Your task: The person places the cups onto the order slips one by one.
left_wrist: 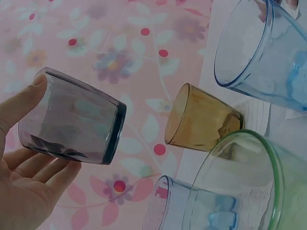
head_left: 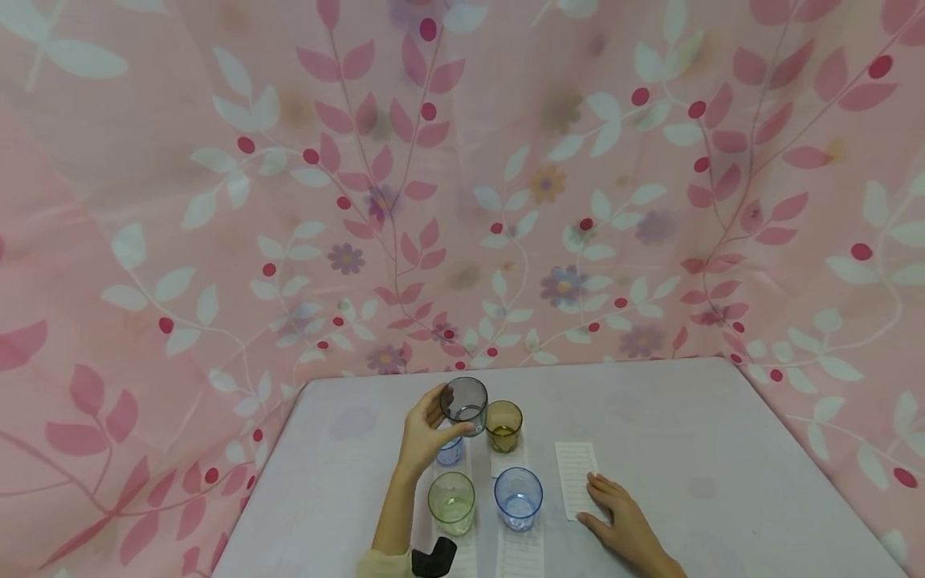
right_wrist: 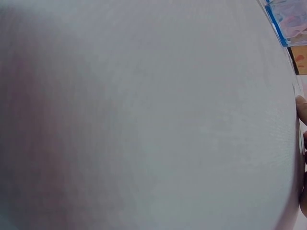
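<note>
My left hand (head_left: 421,440) grips a smoky grey glass (head_left: 465,404), raised over the far part of the table. In the left wrist view, its thumb lies at the rim of the grey glass (left_wrist: 76,117) and its fingers run along the opposite side. Behind that hand, partly hidden, stands a small blue glass (head_left: 450,453). An amber glass (head_left: 504,427) is just right of the held one. Nearer stand a green glass (head_left: 452,506) and a larger blue glass (head_left: 518,502). My right hand (head_left: 623,520) rests on the table, fingertips at the edge of a paper strip (head_left: 574,478).
More printed paper strips (head_left: 520,558) lie under and in front of the standing glasses. A white cloth covers the table (head_left: 723,449); a pink floral curtain (head_left: 506,201) hangs behind it. A black curved object (head_left: 433,557) shows beside my left sleeve.
</note>
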Motion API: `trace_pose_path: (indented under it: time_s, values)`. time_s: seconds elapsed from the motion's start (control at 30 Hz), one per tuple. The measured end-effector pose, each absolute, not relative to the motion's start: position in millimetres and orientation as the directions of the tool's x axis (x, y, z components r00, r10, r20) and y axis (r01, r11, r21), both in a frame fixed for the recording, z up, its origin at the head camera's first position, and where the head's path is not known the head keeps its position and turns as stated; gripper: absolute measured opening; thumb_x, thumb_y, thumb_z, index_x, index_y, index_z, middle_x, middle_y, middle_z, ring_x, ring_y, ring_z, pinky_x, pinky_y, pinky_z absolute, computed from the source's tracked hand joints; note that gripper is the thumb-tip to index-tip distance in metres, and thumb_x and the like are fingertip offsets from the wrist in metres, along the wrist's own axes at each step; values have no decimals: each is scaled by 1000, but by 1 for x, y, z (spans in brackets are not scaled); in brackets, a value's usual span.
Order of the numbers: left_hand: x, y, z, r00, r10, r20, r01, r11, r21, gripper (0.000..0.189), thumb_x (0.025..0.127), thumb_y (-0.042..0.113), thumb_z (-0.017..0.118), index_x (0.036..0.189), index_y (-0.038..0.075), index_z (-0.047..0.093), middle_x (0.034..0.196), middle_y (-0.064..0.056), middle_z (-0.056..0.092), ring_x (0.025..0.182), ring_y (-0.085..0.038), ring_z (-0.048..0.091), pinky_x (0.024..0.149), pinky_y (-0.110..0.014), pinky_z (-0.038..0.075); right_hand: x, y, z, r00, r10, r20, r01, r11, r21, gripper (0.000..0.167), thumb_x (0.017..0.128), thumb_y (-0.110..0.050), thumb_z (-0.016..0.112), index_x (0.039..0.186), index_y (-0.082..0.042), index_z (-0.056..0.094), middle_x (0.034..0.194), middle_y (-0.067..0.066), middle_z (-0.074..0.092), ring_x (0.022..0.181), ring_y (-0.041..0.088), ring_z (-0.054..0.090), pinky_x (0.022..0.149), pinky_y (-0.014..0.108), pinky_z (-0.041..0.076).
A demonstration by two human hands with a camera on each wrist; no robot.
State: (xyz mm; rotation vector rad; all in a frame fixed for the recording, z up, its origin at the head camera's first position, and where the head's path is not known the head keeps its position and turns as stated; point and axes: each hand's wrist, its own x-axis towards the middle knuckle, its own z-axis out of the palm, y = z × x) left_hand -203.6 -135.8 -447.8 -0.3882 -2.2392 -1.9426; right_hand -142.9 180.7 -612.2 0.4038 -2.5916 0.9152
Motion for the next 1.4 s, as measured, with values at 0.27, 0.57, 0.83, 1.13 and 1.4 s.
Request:
trace_pose_path:
  time_s: [0.27, 0.57, 0.83, 1.13, 1.4]
  values:
    - [-200, -117, -432, -957, 140, 256, 273, 119, 955, 75, 73, -2, 78, 135, -13, 38, 134, -32, 45, 125, -43, 44, 104, -45, 37, -142, 180, -609, -898, -145, 416, -374, 750, -546, 52, 69, -23, 82, 106, 10, 66, 119, 19, 62, 113, 36, 55, 93, 36, 45]
    - [-212, -97, -450, -940, 198, 278, 296, 68, 953, 77, 72, -1, 79, 134, -15, 36, 133, -34, 45, 124, -45, 44, 103, -47, 37, -143, 180, -607, -895, -161, 417, -385, 750, -537, 52, 68, -22, 83, 105, 10, 66, 118, 20, 63, 112, 36, 56, 89, 51, 46]
    - [-219, -74, -461, -939, 234, 253, 273, 54, 961, 73, 71, 0, 79, 132, -12, 42, 131, -29, 49, 122, -44, 47, 103, -52, 37, -144, 181, -608, -894, -162, 418, -388, 747, -540, 52, 68, -22, 83, 104, 11, 66, 117, 20, 63, 111, 37, 56, 88, 55, 46]
    - [-226, -48, -475, -933, 263, 248, 269, 49, 962, 73, 68, -7, 79, 130, -15, 40, 127, -33, 50, 118, -47, 47, 99, -50, 42, -145, 181, -610, -899, -155, 409, -380, 740, -555, 54, 68, -24, 83, 105, 10, 66, 117, 20, 63, 112, 37, 56, 89, 54, 46]
    - [-233, -34, -491, -935, 293, 201, 239, 102, 966, 81, 72, -1, 78, 136, -15, 30, 129, -33, 44, 120, -48, 44, 98, -52, 44, -145, 182, -608, -902, -160, 400, -381, 730, -568, 54, 69, -25, 83, 106, 11, 65, 118, 22, 62, 112, 39, 56, 89, 57, 46]
